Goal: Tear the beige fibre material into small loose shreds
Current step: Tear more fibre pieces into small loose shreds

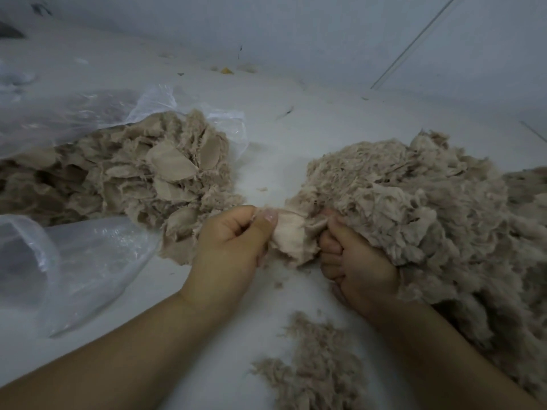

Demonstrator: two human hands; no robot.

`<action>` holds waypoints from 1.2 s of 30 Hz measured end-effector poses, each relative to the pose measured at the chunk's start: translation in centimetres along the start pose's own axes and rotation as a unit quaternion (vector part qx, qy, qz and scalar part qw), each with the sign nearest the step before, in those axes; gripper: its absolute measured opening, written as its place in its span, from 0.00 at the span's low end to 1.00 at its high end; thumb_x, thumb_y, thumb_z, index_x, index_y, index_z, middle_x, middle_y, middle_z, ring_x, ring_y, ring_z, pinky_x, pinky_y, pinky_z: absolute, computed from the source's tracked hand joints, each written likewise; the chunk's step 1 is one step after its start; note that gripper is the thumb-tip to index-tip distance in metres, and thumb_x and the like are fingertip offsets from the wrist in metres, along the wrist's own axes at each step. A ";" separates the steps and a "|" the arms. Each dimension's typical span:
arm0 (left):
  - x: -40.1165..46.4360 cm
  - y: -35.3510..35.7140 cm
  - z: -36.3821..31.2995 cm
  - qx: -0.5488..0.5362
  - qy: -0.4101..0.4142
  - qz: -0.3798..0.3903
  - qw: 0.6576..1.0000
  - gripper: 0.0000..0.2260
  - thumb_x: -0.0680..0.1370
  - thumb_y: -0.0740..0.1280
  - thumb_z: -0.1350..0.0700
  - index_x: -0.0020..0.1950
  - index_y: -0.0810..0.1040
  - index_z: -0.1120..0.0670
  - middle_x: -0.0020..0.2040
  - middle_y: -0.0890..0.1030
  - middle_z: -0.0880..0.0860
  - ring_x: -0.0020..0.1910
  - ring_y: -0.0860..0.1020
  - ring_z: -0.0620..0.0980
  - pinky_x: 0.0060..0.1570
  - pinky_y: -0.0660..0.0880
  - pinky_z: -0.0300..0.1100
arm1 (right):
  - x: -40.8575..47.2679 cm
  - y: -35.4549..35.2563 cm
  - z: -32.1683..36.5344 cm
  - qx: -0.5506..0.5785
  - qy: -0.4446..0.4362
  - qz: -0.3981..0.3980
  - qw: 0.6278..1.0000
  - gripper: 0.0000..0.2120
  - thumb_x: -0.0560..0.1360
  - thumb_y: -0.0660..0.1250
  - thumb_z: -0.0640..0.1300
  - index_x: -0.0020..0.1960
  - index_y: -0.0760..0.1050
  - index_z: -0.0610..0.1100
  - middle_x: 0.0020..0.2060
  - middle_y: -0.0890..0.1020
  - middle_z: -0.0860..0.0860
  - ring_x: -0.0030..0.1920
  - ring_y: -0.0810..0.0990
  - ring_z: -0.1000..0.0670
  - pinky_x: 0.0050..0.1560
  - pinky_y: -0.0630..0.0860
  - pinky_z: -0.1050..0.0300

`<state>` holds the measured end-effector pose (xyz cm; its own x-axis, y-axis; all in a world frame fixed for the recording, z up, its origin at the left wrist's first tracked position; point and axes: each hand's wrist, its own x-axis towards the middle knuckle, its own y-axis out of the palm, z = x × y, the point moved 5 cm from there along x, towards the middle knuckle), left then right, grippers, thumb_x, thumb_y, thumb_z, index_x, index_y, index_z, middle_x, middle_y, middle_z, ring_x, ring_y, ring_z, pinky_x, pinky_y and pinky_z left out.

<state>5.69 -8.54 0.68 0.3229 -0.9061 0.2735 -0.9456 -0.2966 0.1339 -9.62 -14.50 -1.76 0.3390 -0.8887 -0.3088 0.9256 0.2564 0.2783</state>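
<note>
Two bare arms reach in from 6 o'clock, and between them at the very bottom lies a small fluffy heap of shreds [310,368] on the white floor [296,143]. Up from there, in the middle, both hands meet on one beige fibre piece [291,236]. At 9 o'clock of that piece is the left hand [233,241]. Its grip is curled tight, and the thumb pinches the piece's top edge against the fingers. At 3 o'clock of the piece is the right hand [352,261]. Its fingers are curled into a fist, and that grip holds the other side of the same piece. The piece is pulled flat between the two hands.

A big soft pile of torn fluff [429,208] sits at 3 o'clock and touches the back of the right hand. Out at 9 o'clock a heap of flat, untorn beige pieces [142,173] spills from a clear plastic bag [74,261]. The heap's near edge lies just beside the left hand. Small dark bits and a yellow scrap [226,71] lie far off at 12 o'clock, near the wall.
</note>
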 end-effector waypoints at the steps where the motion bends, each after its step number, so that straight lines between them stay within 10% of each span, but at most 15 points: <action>1: 0.3 0.0 0.4 -0.014 -0.019 -0.006 1.000 0.21 0.75 0.70 0.49 0.32 0.70 0.64 0.25 0.66 0.54 0.26 0.63 0.49 0.26 0.62 0.38 | 0.1 -0.1 0.1 -0.008 -0.014 0.017 1.000 0.14 0.84 0.53 0.47 0.52 0.73 0.40 0.20 0.61 0.55 0.18 0.55 0.60 0.18 0.50 0.68; 5: 0.9 1.2 0.7 -0.017 -0.023 0.016 0.999 0.21 0.74 0.67 0.49 0.36 0.75 0.69 0.29 0.74 0.55 0.27 0.71 0.48 0.27 0.68 0.37 | 0.5 0.3 0.8 -0.092 -0.041 0.074 0.992 0.16 0.81 0.51 0.33 0.53 0.75 0.45 0.19 0.63 0.56 0.17 0.57 0.59 0.18 0.53 0.69; 10: 1.4 2.2 1.0 0.000 -0.037 0.029 0.999 0.19 0.80 0.65 0.54 0.34 0.76 0.66 0.23 0.74 0.55 0.20 0.70 0.47 0.23 0.68 0.35 | -0.9 1.0 0.7 -0.106 -0.071 0.107 0.986 0.12 0.76 0.67 0.49 0.42 0.72 0.40 0.22 0.66 0.55 0.19 0.60 0.59 0.18 0.57 0.67; 14: 1.5 2.4 1.0 -0.006 -0.045 0.052 0.998 0.17 0.79 0.66 0.54 0.33 0.79 0.61 0.23 0.75 0.52 0.21 0.69 0.45 0.25 0.66 0.33 | -1.2 1.1 0.8 -0.089 -0.112 0.054 0.988 0.10 0.78 0.63 0.41 0.38 0.73 0.43 0.20 0.68 0.56 0.18 0.63 0.60 0.18 0.59 0.70; 18: 1.8 1.7 1.6 -0.016 -0.063 0.029 0.997 0.18 0.77 0.69 0.52 0.37 0.77 0.66 0.29 0.75 0.70 0.26 0.71 0.53 0.29 0.68 0.44 | -0.6 0.1 0.6 -0.067 -0.078 0.042 0.994 0.11 0.78 0.62 0.45 0.38 0.70 0.43 0.24 0.59 0.53 0.22 0.55 0.58 0.23 0.50 0.64; 22: 1.8 1.3 2.0 0.032 -0.061 -0.013 0.998 0.10 0.79 0.68 0.57 0.37 0.79 0.57 0.26 0.77 0.55 0.21 0.71 0.46 0.23 0.67 0.35 | -0.5 0.2 0.1 -0.078 -0.056 0.071 0.993 0.12 0.68 0.67 0.50 0.36 0.65 0.46 0.23 0.59 0.54 0.21 0.54 0.58 0.23 0.48 0.62; 26: 1.4 1.4 0.6 0.033 -0.017 0.030 0.999 0.14 0.72 0.68 0.42 0.40 0.81 0.53 0.30 0.78 0.46 0.26 0.74 0.40 0.26 0.69 0.32 | -0.3 -0.2 -0.4 -0.102 -0.038 0.059 0.992 0.14 0.73 0.68 0.45 0.32 0.67 0.44 0.20 0.61 0.54 0.20 0.56 0.58 0.20 0.52 0.66; 31: 1.3 1.3 0.3 0.084 0.018 0.037 0.996 0.12 0.76 0.71 0.55 0.36 0.79 0.61 0.28 0.74 0.60 0.28 0.70 0.48 0.30 0.66 0.40 | -0.4 0.3 0.3 -0.091 -0.111 0.105 0.984 0.10 0.71 0.69 0.44 0.32 0.76 0.47 0.24 0.65 0.51 0.20 0.59 0.57 0.20 0.56 0.66; 36: 1.1 1.1 0.7 0.014 -0.059 0.023 0.998 0.13 0.79 0.66 0.60 0.35 0.77 0.51 0.25 0.73 0.55 0.22 0.69 0.47 0.22 0.64 0.33 | 0.0 0.2 0.4 -0.098 -0.098 0.114 0.984 0.11 0.72 0.65 0.48 0.32 0.71 0.48 0.21 0.63 0.55 0.19 0.57 0.58 0.20 0.50 0.65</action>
<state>4.96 -10.09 0.49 0.2746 -0.9474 0.1644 -0.9603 -0.2615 0.0971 -9.45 -14.65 -1.30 0.5208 -0.8506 -0.0723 0.8503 0.5093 0.1328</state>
